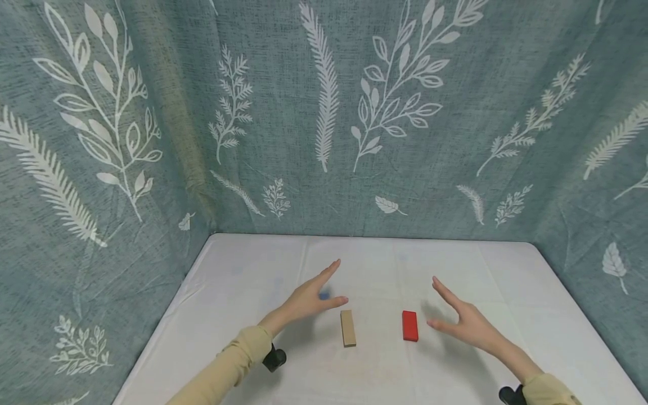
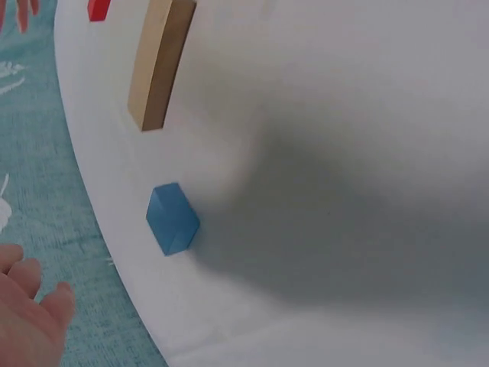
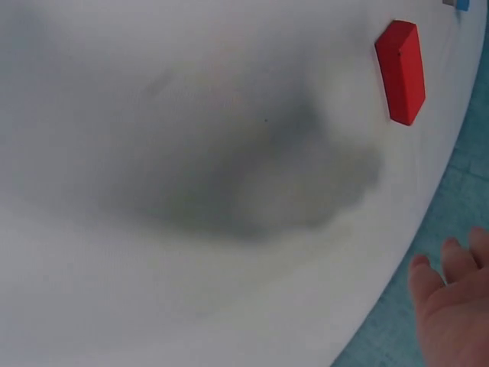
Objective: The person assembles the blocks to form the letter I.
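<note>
My left hand (image 1: 307,298) hovers over the left middle of the table, thumb and fingers spread apart and holding nothing. Partly hidden behind it in the head view is a small blue block (image 2: 173,219), which the left wrist view shows whole. Just right of that thumb lies a long tan wooden block (image 1: 348,328). A red rectangular block (image 1: 410,326) lies flat further right, also seen in the right wrist view. My right hand (image 1: 469,324) is in the air to the right of the red block, fingers extended, apart from it and with nothing in its grasp.
A white cloth covers the table (image 1: 354,259). Behind it and at both sides hangs a blue-green curtain (image 1: 283,112) with white leaf prints. Dark wrist cameras (image 1: 274,358) are strapped near the cuffs, and both hands cast shadows on the cloth.
</note>
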Demonstrator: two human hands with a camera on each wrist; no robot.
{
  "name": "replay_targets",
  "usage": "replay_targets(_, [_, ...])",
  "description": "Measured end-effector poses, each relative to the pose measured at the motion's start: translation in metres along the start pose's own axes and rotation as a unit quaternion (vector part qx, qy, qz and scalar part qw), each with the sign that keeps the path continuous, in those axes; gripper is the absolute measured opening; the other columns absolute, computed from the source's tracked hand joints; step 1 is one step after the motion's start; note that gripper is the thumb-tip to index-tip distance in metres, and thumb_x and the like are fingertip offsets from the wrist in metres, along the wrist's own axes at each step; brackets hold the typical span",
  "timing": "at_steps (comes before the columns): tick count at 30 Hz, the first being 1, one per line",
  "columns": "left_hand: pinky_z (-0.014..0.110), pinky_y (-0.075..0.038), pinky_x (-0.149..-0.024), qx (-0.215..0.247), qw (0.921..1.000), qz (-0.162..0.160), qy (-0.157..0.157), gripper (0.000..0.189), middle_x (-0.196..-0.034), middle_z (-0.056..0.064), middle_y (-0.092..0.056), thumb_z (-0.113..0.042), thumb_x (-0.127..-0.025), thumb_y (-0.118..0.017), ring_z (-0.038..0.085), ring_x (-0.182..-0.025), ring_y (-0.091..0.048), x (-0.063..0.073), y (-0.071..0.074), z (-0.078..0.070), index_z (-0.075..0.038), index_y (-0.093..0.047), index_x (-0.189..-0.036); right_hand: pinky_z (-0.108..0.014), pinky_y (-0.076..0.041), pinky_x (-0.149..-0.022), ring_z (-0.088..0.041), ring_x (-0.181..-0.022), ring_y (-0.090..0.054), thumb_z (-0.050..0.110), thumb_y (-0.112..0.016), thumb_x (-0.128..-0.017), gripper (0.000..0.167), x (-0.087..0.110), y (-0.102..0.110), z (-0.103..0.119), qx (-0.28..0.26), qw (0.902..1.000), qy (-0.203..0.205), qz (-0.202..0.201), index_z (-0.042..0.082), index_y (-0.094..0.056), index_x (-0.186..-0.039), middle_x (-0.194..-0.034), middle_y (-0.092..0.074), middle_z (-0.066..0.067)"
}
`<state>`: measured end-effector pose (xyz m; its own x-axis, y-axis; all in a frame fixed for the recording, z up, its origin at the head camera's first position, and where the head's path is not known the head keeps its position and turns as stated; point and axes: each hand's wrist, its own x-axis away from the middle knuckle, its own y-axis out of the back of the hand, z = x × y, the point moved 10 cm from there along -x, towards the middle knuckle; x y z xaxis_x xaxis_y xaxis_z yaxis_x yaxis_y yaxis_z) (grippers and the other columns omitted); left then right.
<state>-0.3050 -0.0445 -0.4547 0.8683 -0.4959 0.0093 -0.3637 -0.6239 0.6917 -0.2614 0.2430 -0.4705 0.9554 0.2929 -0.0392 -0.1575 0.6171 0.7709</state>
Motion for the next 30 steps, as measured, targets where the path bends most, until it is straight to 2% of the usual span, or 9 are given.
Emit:
replay_targets(6, [0.05,-0.032,-0.115,-0.004,0.9998,0.005,-0.016,0.085,-0.158,0.001,-0.024,-0.051,-0.085,-0.064,0.027,-0.142,-0.03,0.003,-0.009,-0.002,-0.026,-0.017,-0.153,-0.064,-0.041,-0.1,-0.045,-0.134,-0.036,0.038,-0.07,-0.084,0.087,0.002,-0.007,-0.001,-0.012,0.9999,-0.004,0.0,0.015,-0.021,-0.152,-0.151,-0.034,-0.021])
replay_targets(12, [0.051,-0.034,-0.114,0.026,0.9991,0.027,-0.018,0.081,-0.155,0.005,-0.031,-0.046,-0.085,-0.066,0.03,-0.141,-0.033,0.008,-0.023,0.0,-0.025,-0.024,-0.151,-0.062,-0.041,-0.102,-0.046,-0.133,-0.038,0.038,-0.071,-0.083,0.085,0.003,-0.017,-0.003,-0.034,0.9994,-0.006,0.006,0.011,-0.026,-0.151,-0.15,-0.036,-0.02])
replay_targets(18, [0.051,-0.04,-0.109,0.032,0.9982,0.039,-0.032,0.078,-0.151,0.01,-0.038,-0.041,-0.085,-0.068,0.032,-0.135,-0.042,0.013,-0.033,0.001,-0.014,-0.032,-0.149,-0.058,-0.04,-0.104,-0.044,-0.133,-0.039,0.037,-0.071,-0.084,0.083,0.005,-0.026,-0.001,-0.051,0.9986,-0.006,0.016,0.004,-0.03,-0.148,-0.149,-0.037,-0.021])
replay_targets(24, [0.051,-0.041,-0.108,0.058,0.9961,0.055,-0.036,0.075,-0.147,0.015,-0.042,-0.036,-0.084,-0.071,0.036,-0.133,-0.043,0.017,-0.043,0.005,-0.006,-0.039,-0.144,-0.055,-0.04,-0.104,-0.042,-0.133,-0.039,0.035,-0.072,-0.083,0.081,0.006,-0.034,-0.001,-0.073,0.9971,0.001,0.021,0.0,-0.033,-0.146,-0.148,-0.039,-0.021])
replay_targets(30, [0.048,-0.042,-0.108,0.047,0.9967,0.054,-0.037,0.075,-0.142,0.016,-0.048,-0.035,-0.081,-0.074,0.035,-0.13,-0.047,0.02,-0.052,0.01,-0.001,-0.044,-0.14,-0.051,-0.041,-0.105,-0.042,-0.133,-0.04,0.035,-0.074,-0.08,0.082,0.005,-0.043,-0.008,-0.089,0.9951,-0.031,0.03,0.001,-0.037,-0.144,-0.147,-0.041,-0.021])
